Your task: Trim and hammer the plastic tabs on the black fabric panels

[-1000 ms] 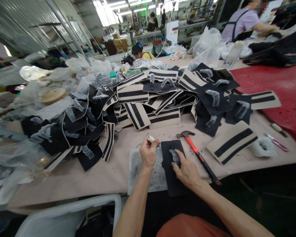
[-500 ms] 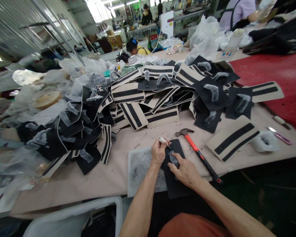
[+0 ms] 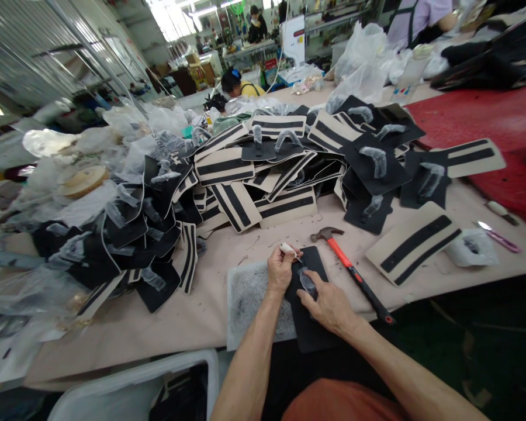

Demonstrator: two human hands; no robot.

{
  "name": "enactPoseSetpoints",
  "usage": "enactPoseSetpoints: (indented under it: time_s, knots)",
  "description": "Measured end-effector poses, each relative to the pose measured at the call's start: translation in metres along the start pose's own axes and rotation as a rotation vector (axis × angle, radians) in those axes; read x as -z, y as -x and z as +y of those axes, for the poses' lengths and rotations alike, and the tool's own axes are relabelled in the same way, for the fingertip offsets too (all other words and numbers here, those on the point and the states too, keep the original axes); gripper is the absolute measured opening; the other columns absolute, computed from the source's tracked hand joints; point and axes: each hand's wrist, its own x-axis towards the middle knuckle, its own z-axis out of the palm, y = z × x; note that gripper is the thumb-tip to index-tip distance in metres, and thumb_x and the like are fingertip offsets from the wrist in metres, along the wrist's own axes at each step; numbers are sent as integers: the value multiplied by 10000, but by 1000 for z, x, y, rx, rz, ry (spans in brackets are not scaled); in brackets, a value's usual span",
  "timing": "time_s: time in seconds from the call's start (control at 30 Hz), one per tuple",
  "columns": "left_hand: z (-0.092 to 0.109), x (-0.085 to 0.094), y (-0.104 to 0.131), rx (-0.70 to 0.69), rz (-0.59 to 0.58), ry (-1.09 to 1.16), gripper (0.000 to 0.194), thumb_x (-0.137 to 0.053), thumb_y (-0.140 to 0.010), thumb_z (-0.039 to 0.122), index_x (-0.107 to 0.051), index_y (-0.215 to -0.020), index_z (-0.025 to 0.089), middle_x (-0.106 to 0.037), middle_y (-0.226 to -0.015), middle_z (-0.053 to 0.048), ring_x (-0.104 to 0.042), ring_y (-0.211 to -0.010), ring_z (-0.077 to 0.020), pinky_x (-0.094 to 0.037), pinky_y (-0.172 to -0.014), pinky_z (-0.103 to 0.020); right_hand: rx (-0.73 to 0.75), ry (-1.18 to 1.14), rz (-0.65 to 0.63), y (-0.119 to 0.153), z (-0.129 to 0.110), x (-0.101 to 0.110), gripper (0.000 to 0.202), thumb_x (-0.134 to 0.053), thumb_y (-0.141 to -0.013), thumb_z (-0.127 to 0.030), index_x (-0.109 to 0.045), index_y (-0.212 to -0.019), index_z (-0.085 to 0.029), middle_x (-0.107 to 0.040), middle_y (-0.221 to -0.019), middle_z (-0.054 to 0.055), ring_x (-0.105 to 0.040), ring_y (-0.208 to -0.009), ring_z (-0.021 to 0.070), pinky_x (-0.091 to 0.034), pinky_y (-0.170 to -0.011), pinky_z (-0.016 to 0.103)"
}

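In the head view my left hand point(image 3: 280, 270) is closed round a white-handled tool point(image 3: 288, 249), whose thin tip meets the upper part of a black panel point(image 3: 309, 327). My right hand point(image 3: 329, 303) presses a plastic-wrapped handle point(image 3: 307, 283) on that panel between thumb and fingers. The panel lies partly over a grey, speckled board point(image 3: 249, 304) at the table's front edge. A hammer point(image 3: 349, 268) with a red and black grip rests just right of the panel.
A heap of black and beige striped panels point(image 3: 225, 166) spans the table point(image 3: 210, 316) behind my hands. At right are a loose panel point(image 3: 412, 242), a plastic-wrapped roll point(image 3: 471, 248) and a purple-handled blade point(image 3: 499, 236). A white bin point(image 3: 135, 377) stands below the front edge. People are farther back.
The view has shifted slightly. Both hands keep nearly the same place and hold on the tool and the wrapped handle. Something dark now shows at the far right edge above the red cloth.
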Motion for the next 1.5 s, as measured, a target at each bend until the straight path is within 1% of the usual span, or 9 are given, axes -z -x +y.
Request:
enactPoseSetpoints:
  time_s: [0.27, 0.43, 0.57, 0.73, 0.83, 1.0, 1.2, 1.37, 1.5]
  knots:
    - [-4, -4, 6, -266, -25, -409, 136, -573, -921, 328, -619, -953, 205, -727, -904, -57, -705, -860, -197, -542, -808, -307, 110, -204, 7, 4, 12, 15, 553, -514, -923, -481, -501, -1382, -173, -692, -1036, 110, -664, -906, 243, -488, -798, 346]
    - [-7, -5, 7, -389, -137, -533, 132, -547, -913, 233, -608, -1028, 210, -734, -941, -71, -688, -880, -207, -521, -822, -318, -31, 60, 380, 4, 73, 38, 400, -527, -926, -413, -579, -1196, -123, -617, -1070, 156, -582, -947, 260, -458, -847, 385]
    - [-7, -5, 5, -377, -173, -511, 132, -542, -903, 208, -604, -1019, 209, -735, -949, -68, -689, -882, -203, -522, -828, -319, -220, 123, 200, 3, 106, 44, 204, -562, -843, -262, -577, -999, -132, -600, -943, 127, -571, -842, 233, -454, -743, 348]
    - [-3, -4, 4, -340, -165, -452, 105, -537, -919, 250, -608, -982, 204, -739, -909, -58, -696, -865, -196, -530, -814, -313, -303, -529, -141, -9, 80, 58, 79, -496, -787, -280, -490, -776, -202, -545, -678, 18, -488, -533, 138, -401, -472, 247]
    - [-3, -4, 4, -343, -168, -463, 105, -540, -919, 252, -629, -952, 208, -735, -895, -51, -691, -840, -192, -530, -799, -303, -286, -610, -84, -11, 54, 79, 236, -363, -899, -400, -487, -835, -210, -517, -646, -13, -409, -428, 114, -343, -392, 237]
    - [-6, -3, 4, -371, -171, -502, 103, -534, -908, 199, -634, -931, 207, -734, -908, -56, -689, -850, -198, -523, -785, -300, 15, -222, 356, 5, 35, 121, 354, -365, -952, -530, -470, -799, -230, -491, -568, -22, -474, -486, 145, -332, -490, 261]
    - [-5, -3, 3, -365, -156, -515, 80, -552, -896, 211, -631, -907, 206, -732, -849, -47, -687, -774, -195, -518, -726, -293, 222, 314, 210, 19, 33, 141, 316, -386, -957, -484, -456, -773, -237, -532, -560, 7, -468, -436, 169, -172, -499, 299]
    - [-3, -3, 5, -375, -163, -528, 84, -550, -895, 207, -634, -898, 211, -737, -882, -50, -690, -816, -197, -517, -746, -292, 195, 191, 457, 23, 23, 141, 376, -259, -992, -490, -469, -820, -230, -485, -528, 1, -463, -435, 162, -248, -489, 283]
    - [-4, -3, 5, -367, -164, -533, 79, -569, -883, 191, -641, -907, 212, -733, -861, -46, -685, -785, -198, -516, -729, -292, 255, 327, 229, 23, 26, 140, 339, -361, -967, -484, -451, -757, -235, -506, -531, 3, -435, -410, 149, -155, -486, 299]
